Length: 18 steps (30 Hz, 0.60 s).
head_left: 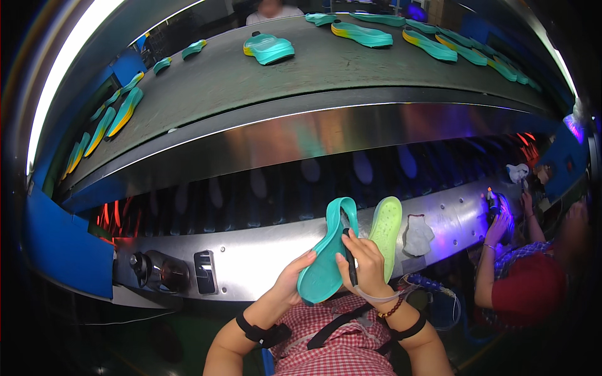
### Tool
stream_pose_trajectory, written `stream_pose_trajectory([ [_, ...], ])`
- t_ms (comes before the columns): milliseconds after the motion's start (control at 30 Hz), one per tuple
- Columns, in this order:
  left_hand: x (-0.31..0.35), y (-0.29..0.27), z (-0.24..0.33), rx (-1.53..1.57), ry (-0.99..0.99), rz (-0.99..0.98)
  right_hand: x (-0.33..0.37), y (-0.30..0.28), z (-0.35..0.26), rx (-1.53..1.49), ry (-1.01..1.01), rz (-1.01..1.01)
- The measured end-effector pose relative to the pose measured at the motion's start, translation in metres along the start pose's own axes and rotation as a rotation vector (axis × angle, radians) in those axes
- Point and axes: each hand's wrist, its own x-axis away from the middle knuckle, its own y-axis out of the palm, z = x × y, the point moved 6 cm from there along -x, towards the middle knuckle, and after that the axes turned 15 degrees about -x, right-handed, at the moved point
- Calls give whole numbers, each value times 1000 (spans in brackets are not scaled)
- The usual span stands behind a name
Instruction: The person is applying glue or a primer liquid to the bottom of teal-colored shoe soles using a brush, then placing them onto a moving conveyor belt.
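My left hand (291, 276) grips the edge of a teal shoe sole (322, 268), which is tilted with its hollow inner side facing me. In my right hand (366, 262) is a black-handled brush (352, 271), its tip reaching into the narrower far end of the sole. A thin clear tube runs from the brush's lower end past my wrist. Just right of the sole, partly behind my right hand, lies a light green insole (387, 227) on the metal ledge (251, 257).
Teal-and-yellow soles (362, 34) sit along the dark conveyor belt (207, 88) at the back. On the ledge are a dark bottle (164, 271), a phone (204, 272) and a white cloth (417, 235). A co-worker in red (530, 285) works at right.
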Motion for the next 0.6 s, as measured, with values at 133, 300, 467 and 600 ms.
stream_pose_trajectory([
  [133,-5,-10,-3,48,-18,2,9,2,-12,-74,40,-13],
  [300,3,-31,4,67,-46,33,28,-2,-32,-505,110,-235],
  [467,21,-23,5,148,-64,-135,9,-56,-10,-843,269,-42],
  [600,25,-21,4,37,2,-87,-20,-77,-7,-379,62,146],
])
